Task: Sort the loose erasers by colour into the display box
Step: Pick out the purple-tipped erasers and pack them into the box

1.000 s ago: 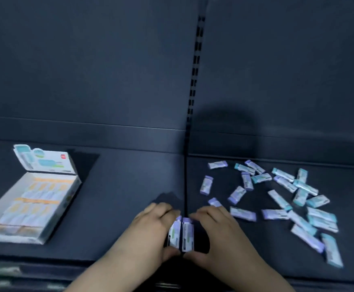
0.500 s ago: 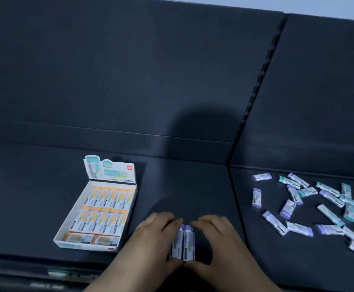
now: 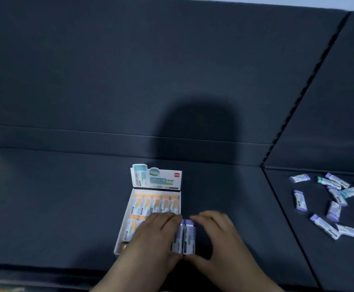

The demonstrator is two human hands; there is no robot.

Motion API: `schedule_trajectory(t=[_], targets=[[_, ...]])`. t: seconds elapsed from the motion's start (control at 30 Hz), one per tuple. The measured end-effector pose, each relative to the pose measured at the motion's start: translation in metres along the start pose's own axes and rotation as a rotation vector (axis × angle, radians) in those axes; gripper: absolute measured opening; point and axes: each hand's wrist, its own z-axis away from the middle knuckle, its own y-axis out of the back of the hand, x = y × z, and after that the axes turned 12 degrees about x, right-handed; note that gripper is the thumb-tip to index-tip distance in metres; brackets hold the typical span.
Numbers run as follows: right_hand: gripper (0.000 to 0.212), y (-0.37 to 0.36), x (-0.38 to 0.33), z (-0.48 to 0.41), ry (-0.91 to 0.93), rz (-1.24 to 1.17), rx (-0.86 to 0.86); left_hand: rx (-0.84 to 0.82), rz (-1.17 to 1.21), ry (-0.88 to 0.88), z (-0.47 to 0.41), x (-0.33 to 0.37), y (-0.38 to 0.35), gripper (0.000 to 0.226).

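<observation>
Between my two hands I hold a small bundle of purple erasers, standing side by side. My left hand grips the bundle's left side and overlaps the lower right part of the white display box. My right hand presses the bundle from the right. The box holds rows of orange erasers and has an upright printed flap at its back. Loose purple and teal erasers lie scattered on the dark shelf at the far right.
A dark shelf floor spreads left of the box, with a dark back wall behind. A slotted upright seam divides the shelf bays. The front shelf edge runs along the bottom.
The view has swung left, so the box now sits right beside my hands. Both hands have carried the purple bundle from the pile over to the box's right edge.
</observation>
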Motion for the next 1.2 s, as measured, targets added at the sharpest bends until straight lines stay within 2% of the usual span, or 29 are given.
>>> schedule_trajectory(t=[0.13, 0.27, 0.5, 0.67, 0.77, 0.97, 1.07, 1.2], targets=[[0.065, -0.031, -0.038, -0.017, -0.069, 0.045, 0.083, -0.026, 0.056, -0.031, 0.002, -0.053, 0.026, 0.064], [0.067, -0.052, -0.064, -0.034, -0.096, 0.086, 0.1, -0.143, 0.022, 0.039, -0.001, -0.09, 0.048, 0.08], [0.063, -0.058, -0.068, -0.054, -0.159, 0.162, -0.012, -0.161, 0.048, 0.094, -0.009, -0.097, 0.047, 0.064], [0.058, -0.064, -0.065, -0.071, -0.194, 0.126, -0.146, -0.233, -0.074, 0.118, -0.013, -0.091, 0.034, 0.06], [0.055, -0.071, -0.062, -0.08, -0.172, 0.137, -0.209, -0.218, -0.072, 0.143, -0.013, -0.088, 0.029, 0.049], [0.056, -0.082, -0.05, -0.076, -0.263, 0.058, -0.199, -0.221, -0.043, 0.164, -0.011, -0.088, 0.025, 0.035], [0.041, -0.08, -0.049, -0.078, -0.219, 0.112, -0.209, -0.216, -0.03, 0.221, -0.011, -0.087, 0.025, 0.03], [0.043, -0.081, -0.057, -0.08, -0.178, 0.162, -0.18, -0.228, -0.055, 0.314, -0.013, -0.086, 0.023, 0.035]])
